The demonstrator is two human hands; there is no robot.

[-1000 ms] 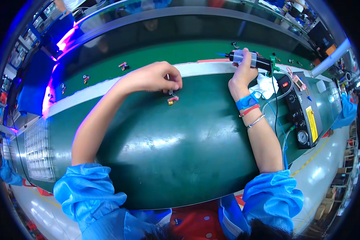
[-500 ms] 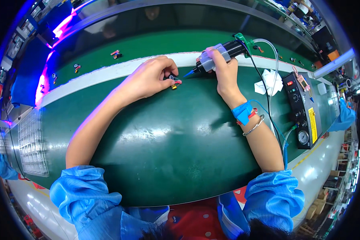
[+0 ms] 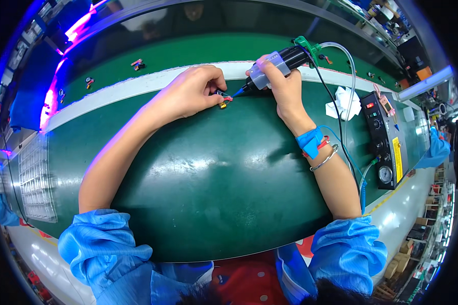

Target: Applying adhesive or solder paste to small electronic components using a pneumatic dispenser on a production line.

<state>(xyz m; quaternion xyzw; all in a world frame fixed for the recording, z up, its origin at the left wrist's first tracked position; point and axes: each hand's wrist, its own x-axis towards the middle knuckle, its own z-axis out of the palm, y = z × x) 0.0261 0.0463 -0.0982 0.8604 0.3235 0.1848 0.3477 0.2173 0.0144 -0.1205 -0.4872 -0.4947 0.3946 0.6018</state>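
Connector work sits at the far middle of the big green mat (image 3: 203,193), which fills most of our view and is the largest thing before us. Beyond the mat runs a pale strip (image 3: 137,89) and then a green conveyor belt (image 3: 188,51), with a few small parts (image 3: 136,64) lying on it well apart from us. At the right edge of the mat stands a black control box (image 3: 384,140) with a round gauge, and a crumpled white cloth (image 3: 345,101) lies just beside it. A clear plastic tray (image 3: 35,180) rests at the left. Our right hand (image 3: 282,89) is wrapped tightly around a dispensing syringe (image 3: 275,66), a clear barrel with a black rear end and a hose, tilted down to the left so its blue tip touches the part. A blue wrist strap (image 3: 310,141) circles that wrist. Our left hand (image 3: 191,94) has its fingertips pinched shut on the small connector (image 3: 223,99), a tiny red and yellow piece with short wires, pressed onto the mat.
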